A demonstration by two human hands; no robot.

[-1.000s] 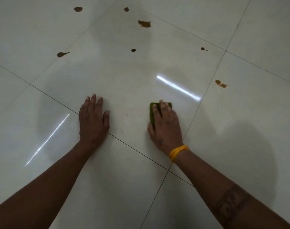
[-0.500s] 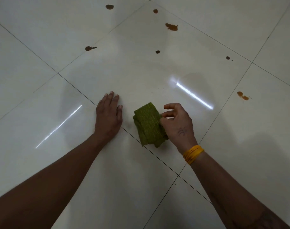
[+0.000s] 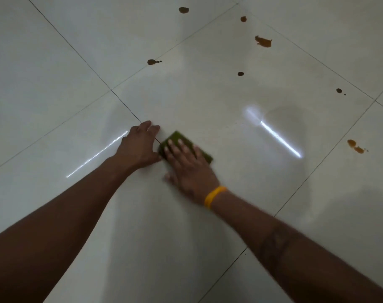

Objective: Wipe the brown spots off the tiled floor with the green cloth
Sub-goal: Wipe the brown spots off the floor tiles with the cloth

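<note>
Green cloth (image 3: 186,147) lies folded flat on the tiled floor (image 3: 208,106), near the middle of the view, on the large pale tile just beside a grout line. We record the right hand (image 3: 189,169) laid palm-down on top of it, fingers straight and slightly fanned, pressing the cloth to the floor; only the far corner and the right edge of the cloth show past the fingers. A yellow band (image 3: 214,196) circles the right wrist. The outline of this hand is blurred.

We note the left hand (image 3: 138,147) planted flat on the floor just beside the cloth, fingers extended forward and close together, holding nothing. Its fingertips reach the grout line; whether its thumb touches the cloth we cannot tell.

We count several brown spots, all well apart from the cloth. A long splash (image 3: 263,41) sits far ahead to the right, with a small round spot (image 3: 243,18) beyond it and another round spot (image 3: 183,10) at the top edge. A spot with a small tail (image 3: 152,61) lies on a grout line ahead of the left hand. A small dot (image 3: 240,74) and a second dot (image 3: 339,90) mark the same large tile. An orange-brown smear (image 3: 355,147) lies on the neighbouring tile to the right.

Two bright light streaks reflect off the glossy tiles.
</note>
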